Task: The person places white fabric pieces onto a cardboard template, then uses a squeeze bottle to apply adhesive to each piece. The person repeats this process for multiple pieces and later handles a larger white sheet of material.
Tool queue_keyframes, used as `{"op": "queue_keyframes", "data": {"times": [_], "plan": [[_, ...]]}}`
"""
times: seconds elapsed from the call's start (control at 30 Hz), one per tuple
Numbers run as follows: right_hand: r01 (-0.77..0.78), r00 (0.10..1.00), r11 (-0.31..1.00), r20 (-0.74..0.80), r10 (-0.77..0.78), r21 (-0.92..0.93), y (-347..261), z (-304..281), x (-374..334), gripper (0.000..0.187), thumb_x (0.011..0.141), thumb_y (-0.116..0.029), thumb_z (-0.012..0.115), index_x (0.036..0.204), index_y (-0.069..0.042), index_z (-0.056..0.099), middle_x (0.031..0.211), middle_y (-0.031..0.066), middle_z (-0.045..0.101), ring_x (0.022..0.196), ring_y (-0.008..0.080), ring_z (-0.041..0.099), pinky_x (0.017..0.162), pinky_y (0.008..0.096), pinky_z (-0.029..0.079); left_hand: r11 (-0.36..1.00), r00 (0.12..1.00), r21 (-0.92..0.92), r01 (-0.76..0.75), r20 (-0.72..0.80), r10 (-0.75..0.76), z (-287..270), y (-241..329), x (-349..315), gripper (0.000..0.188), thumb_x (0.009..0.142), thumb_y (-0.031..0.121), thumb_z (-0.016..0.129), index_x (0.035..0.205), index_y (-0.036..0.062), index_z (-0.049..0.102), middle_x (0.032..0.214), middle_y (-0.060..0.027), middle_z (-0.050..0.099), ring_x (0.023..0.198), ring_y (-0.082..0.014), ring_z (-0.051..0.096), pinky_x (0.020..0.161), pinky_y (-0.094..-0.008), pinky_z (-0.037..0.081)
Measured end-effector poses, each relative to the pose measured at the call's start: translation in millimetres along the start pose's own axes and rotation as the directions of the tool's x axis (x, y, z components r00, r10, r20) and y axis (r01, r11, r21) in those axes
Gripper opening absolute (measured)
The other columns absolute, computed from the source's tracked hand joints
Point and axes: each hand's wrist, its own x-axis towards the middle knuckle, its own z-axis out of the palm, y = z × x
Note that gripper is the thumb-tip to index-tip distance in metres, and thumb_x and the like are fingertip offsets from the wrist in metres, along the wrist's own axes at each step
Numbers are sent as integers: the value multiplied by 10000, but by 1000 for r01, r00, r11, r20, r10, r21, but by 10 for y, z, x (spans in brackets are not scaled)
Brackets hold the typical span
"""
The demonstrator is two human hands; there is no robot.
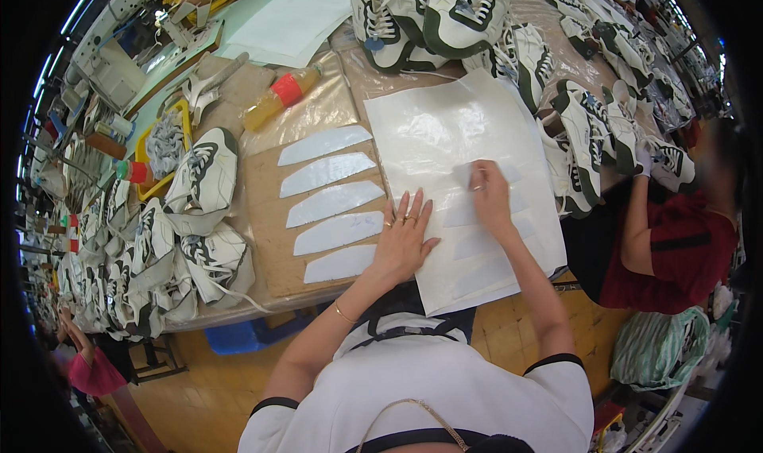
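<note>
Shares surface (pixel 542 12) between white sheet (pixel 429 135) and brown board (pixel 270 214), likely for short reach. Rests left hand (pixel 404 238) spread flat on sheet's left edge, probably against slipping. Curls right hand (pixel 491 195) over sheet; can't tell contents. Spaces five pale-blue pieces (pixel 334 204) across board, presumably avoiding overlap.

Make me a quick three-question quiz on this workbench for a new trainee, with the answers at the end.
1. How many pale curved pieces lie in the column on the brown board?
2. True or false: the left hand lies flat, fingers spread, at the left edge of the white sheet.
3. The label on the bottle is: A green, B red, C blue?

Key: 1. five; 2. true; 3. B.
</note>
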Motion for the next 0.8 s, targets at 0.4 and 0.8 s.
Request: {"op": "queue_keyframes", "data": {"times": [0.4, 0.8], "plan": [[431, 859, 700, 21, -511, -569, 12, 53, -148, 288, 830, -196, 681, 1083, -64, 642, 1031, 121, 633, 1009, 279, 593, 889, 397, 445, 1000, 1000, -15, 0, 2, 0, 1, 6, 4, 672, 946, 427, 477, 1450, 12, 320, 1534, -204, 239, 1429, -374, 187, 1153, -536, 106], [537, 355, 750, -910, 214, 386, 619, -2404, 170, 463, 970, -424, 487, 1222, -36, 491, 1093, 141, 547, 899, 250, 571, 739, 364, 478, 996, 1000, -85, 6, -18, -7, -8, -7, 3, 612, 953, 399, 489, 1417, 18, 370, 1527, -211, 246, 1419, -387, 209, 1150, -540, 126]]}}
